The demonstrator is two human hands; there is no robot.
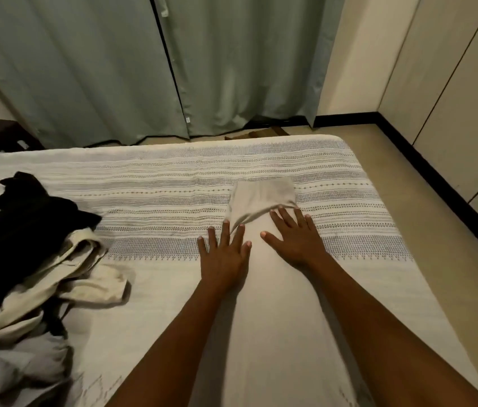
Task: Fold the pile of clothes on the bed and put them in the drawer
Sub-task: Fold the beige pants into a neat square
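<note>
Clothes [26, 274] lie heaped well to the left of your left hand: a black garment [23, 218] on top, crumpled and matte, then cream fabric with strap-like loops, and a pale grey piece bunched at the near edge. They rest on the bed [149, 183], whose cover is a white woven cloth with a nubby texture, crossed by bands of fine blue-grey stitching and dotted lines.

Your left hand [223, 254] lies flat, fingers straight and spread, palm down on a pale beige garment [261, 198]; it grips nothing. Just beyond those fingertips the cloth has a soft raised fold running diagonally towards your right hand. The garment is smooth and thin, a long strip that ends square at the far side, and it stretches back under both forearms towards you.

Your right hand [295, 237] is just beside the left, also flat and spread, pressing the same cloth and holding nothing.

Beyond both hands hang sage-green curtains [100, 69] in long vertical pleats. To the right of your right hand, a beige floor [425, 230] meets a cream wall along a black skirting.
</note>
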